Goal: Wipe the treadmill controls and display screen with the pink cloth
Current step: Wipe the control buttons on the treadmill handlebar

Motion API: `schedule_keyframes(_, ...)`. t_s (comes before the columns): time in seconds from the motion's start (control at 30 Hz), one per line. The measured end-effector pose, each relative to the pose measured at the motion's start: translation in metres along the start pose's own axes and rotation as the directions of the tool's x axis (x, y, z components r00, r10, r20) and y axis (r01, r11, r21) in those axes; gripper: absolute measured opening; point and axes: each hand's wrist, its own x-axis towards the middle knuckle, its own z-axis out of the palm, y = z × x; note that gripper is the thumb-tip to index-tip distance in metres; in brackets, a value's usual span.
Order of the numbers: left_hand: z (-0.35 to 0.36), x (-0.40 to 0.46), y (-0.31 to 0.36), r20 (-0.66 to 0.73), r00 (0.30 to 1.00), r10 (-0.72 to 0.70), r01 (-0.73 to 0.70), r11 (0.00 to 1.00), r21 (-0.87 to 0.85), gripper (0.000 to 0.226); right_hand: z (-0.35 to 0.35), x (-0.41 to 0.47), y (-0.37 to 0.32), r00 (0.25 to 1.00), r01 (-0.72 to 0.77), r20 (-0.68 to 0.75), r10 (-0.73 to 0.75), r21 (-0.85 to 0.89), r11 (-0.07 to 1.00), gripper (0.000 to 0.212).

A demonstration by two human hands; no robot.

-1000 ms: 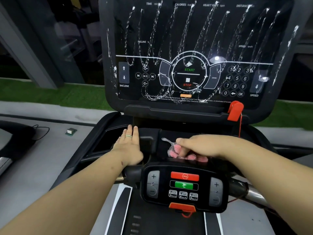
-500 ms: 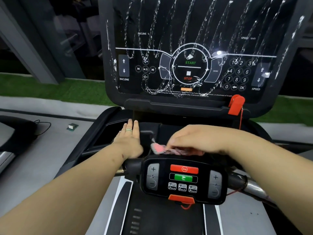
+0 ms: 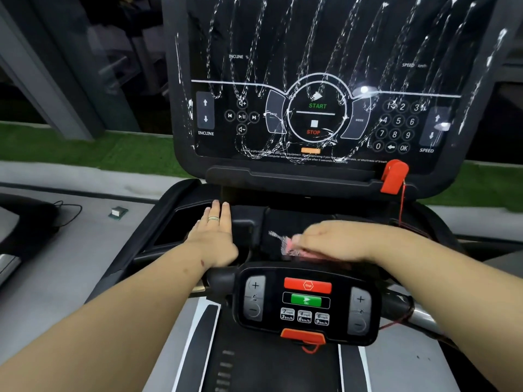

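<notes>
The treadmill's black display screen (image 3: 325, 80) fills the top of the view, streaked all over with white zigzag residue. Below it sits the small control pad (image 3: 307, 302) with a red stop button, a green go button and speed keys. My right hand (image 3: 336, 240) lies palm down on the pink cloth (image 3: 288, 246) in the dark tray just behind the pad; only the cloth's left edge shows, blurred. My left hand (image 3: 216, 234), a ring on one finger, rests flat with fingers together on the tray's left side.
A red safety clip (image 3: 394, 176) with a red cord hangs at the console's lower right. The running belt (image 3: 271, 369) lies below the pad. To the left are a grey floor, a small green-white object (image 3: 117, 213), a black cable and green turf.
My right hand has pressed lower and flatter over the cloth and slid a little sideways in the tray. The view has tilted down slightly. My left hand has stayed put.
</notes>
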Motion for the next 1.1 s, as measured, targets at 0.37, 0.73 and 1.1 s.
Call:
schedule_keyframes(0.37,-0.001,-0.002,0.0,-0.004,1.0,0.013,-0.013,1.0,0.012,0.098,0.002,0.07,-0.024,0.98,-0.184,-0.09,0.179,-0.053,0.981,0.057)
schedule_keyframes(0.73,-0.004,-0.007,0.002,0.006,1.0,0.009,-0.009,1.0,0.005,0.098,0.008,0.056,-0.018,0.984,-0.178,0.002,0.179,-0.042,0.983,0.051)
schedule_keyframes(1.1,-0.004,-0.006,0.001,0.01,1.0,0.011,-0.011,1.0,-0.001,0.099,0.0,0.061,-0.028,0.99,-0.138,0.039,0.136,0.048,0.989,0.037)
